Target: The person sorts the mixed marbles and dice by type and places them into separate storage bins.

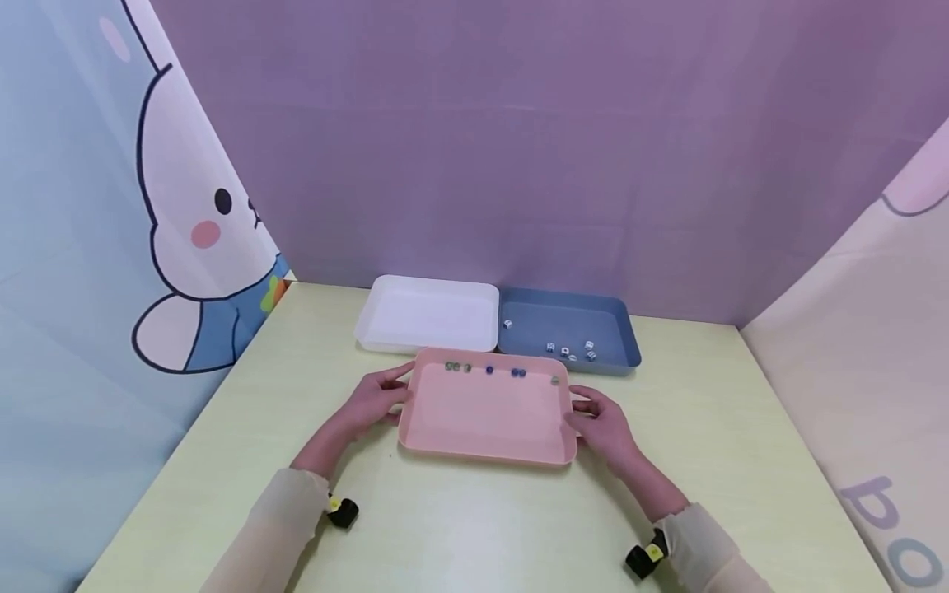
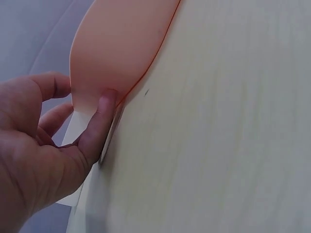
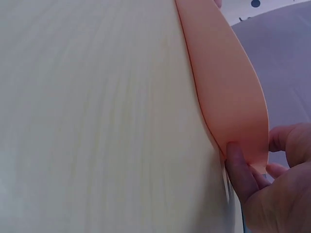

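Observation:
A pink tray (image 1: 485,420) is gripped at its two short sides, one hand at each. Along its far edge sit several small marbles (image 1: 489,370), some greenish and some dark blue. My left hand (image 1: 371,401) holds the left side; in the left wrist view its thumb (image 2: 103,109) presses the outer wall while fingers reach the rim. On the right side, my right hand (image 1: 604,424) holds the tray likewise, its thumb (image 3: 238,165) against the wall in the right wrist view. The tray's far edge overlaps the fronts of two other trays in the head view.
A white tray (image 1: 437,313) stands at the back left of the table (image 1: 474,527). Beside it is a blue-grey tray (image 1: 571,311) with several white dice (image 1: 589,345). A purple cloth (image 1: 474,165) rises behind, and printed cloths hang at both sides.

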The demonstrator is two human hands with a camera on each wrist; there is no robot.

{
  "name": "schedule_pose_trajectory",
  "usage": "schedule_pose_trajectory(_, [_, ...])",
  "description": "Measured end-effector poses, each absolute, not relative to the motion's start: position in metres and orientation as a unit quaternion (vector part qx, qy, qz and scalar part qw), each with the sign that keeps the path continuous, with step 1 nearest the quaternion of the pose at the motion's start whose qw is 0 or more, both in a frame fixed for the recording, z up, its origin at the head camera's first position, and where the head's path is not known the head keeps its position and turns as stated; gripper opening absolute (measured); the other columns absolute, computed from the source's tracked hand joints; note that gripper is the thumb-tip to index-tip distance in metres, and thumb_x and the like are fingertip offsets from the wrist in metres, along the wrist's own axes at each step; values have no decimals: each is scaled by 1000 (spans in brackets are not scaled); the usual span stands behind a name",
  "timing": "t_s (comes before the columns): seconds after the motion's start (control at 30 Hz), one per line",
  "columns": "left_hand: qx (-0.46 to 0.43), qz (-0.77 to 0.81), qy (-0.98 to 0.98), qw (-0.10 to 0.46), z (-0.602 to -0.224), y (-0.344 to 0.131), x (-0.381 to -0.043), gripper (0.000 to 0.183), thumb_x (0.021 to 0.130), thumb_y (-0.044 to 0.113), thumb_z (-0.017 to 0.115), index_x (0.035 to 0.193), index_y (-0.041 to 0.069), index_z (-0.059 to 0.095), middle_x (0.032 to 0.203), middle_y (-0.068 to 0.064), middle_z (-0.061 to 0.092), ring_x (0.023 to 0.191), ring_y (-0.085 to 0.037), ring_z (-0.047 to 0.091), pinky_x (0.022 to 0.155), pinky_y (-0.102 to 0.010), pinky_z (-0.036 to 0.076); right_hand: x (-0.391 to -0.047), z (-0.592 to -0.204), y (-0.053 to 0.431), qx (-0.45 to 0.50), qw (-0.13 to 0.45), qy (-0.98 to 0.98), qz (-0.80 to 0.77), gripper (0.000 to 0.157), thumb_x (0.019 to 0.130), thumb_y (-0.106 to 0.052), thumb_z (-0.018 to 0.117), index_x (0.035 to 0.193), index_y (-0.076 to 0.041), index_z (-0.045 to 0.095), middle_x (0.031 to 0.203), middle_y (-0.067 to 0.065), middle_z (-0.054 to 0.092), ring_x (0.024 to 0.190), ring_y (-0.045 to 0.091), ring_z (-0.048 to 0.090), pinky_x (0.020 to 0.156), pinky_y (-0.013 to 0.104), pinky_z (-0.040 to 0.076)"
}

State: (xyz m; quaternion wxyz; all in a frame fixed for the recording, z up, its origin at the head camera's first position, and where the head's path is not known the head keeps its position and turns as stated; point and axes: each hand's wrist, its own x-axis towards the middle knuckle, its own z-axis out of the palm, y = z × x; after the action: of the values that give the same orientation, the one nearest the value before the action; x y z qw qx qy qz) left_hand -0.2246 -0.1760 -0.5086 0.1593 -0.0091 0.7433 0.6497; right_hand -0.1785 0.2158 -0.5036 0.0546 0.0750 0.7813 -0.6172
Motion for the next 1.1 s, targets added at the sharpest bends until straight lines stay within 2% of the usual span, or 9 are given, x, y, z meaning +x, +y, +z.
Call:
schedule_pose_trajectory(0.17, [1,625,764,158,-503,-177,-223,63,88,2,64,147,14,44,115,-22,54,93,-26,56,66,-42,58,-177,-501,212,80,55,773,-627,52,88,1,64,138,-4,52,120,28,58,93,23,64,64,39,58])
schedule_pose_trajectory(0.27, [29,559,817,142,-496,-176,-224,60,89,7,65,145,12,46,119,-23,56,92,-27,60,65,-39,58,-176,-500,211,81,53,771,-629,52,88,2,64,138,-3,52,119,28,57,93,23,64,64,40,58])
schedule_pose_trajectory(0.3, [50,521,843,126,-495,-177,-225,57,89,10,66,143,12,49,120,-23,57,93,-28,61,67,-38,58,-176,-501,211,80,51,771,-630,52,88,2,65,138,-3,52,118,28,58,92,23,64,63,40,58])
schedule_pose_trajectory(0.33, [69,476,870,109,-492,-177,-226,54,89,12,66,141,11,52,113,-24,60,91,-29,61,66,-38,57,-175,-500,210,79,50,771,-630,52,88,2,65,138,-3,52,117,28,58,91,24,64,63,40,58])
schedule_pose_trajectory(0.5, [156,253,955,-3,-469,-169,-236,39,86,19,70,123,8,68,103,-18,66,92,-30,58,68,-41,51,-172,-498,209,75,53,774,-627,53,88,1,66,139,-1,50,111,24,60,87,23,63,62,41,58])
schedule_pose_trajectory(0.53, [163,225,961,-11,-464,-165,-237,38,85,19,70,122,9,69,103,-18,65,93,-32,56,67,-42,52,-172,-497,209,75,53,774,-626,53,88,1,66,139,-1,50,110,24,60,87,23,62,62,41,58])
schedule_pose_trajectory(0.57, [171,200,965,-20,-458,-160,-240,36,85,19,71,119,10,70,110,-16,63,99,-33,55,71,-43,52,-172,-496,209,75,50,775,-625,52,88,1,65,139,-1,51,110,23,60,86,23,62,62,41,58])
schedule_pose_trajectory(0.83, [239,74,968,-16,-424,-107,-266,24,86,19,69,108,22,76,120,-11,57,122,-41,40,92,-57,42,-174,-495,212,84,52,786,-611,51,89,0,64,138,-4,52,109,22,60,85,21,61,62,38,58])
schedule_pose_trajectory(1.1, [359,-20,933,-3,-428,-59,-299,18,88,22,72,103,30,77,120,-3,56,132,-38,32,102,-51,37,-176,-496,212,90,50,789,-606,51,89,0,66,138,-8,54,111,21,60,88,22,61,63,38,58])
